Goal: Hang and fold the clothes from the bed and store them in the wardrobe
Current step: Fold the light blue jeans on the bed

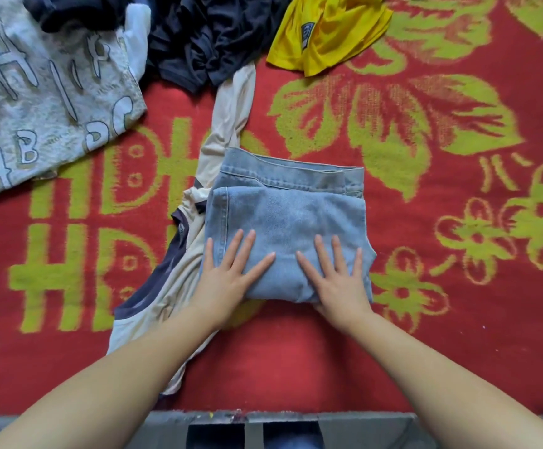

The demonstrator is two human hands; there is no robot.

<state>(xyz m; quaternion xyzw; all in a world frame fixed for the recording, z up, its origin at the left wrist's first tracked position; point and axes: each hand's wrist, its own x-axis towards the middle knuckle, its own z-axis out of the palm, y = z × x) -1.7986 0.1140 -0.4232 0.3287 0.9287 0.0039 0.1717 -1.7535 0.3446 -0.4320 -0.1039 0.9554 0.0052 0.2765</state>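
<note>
**Both hands flat on folded jeans**

Folded light-blue jeans lie near the front middle of the bed, on the red blanket with yellow-green flower pattern; waistband at the far edge, fold at the near edge; left hand flat on the near-left part of the jeans, fingers straight and spread, palm down; right hand flat on the near-right part, fingers also straight and spread; neither hand curls round the cloth, both press from above; a beige garment with dark trim lies just left of the jeans, partly under their left edge and under the left forearm, one long strip running away toward the far pile; grey printed shirt far left, well apart from the jeans; dark navy clothes bunched at the far middle; yellow shirt far right of that pile, touching the navy heap; grey bed edge at the bottom of the view.
</note>
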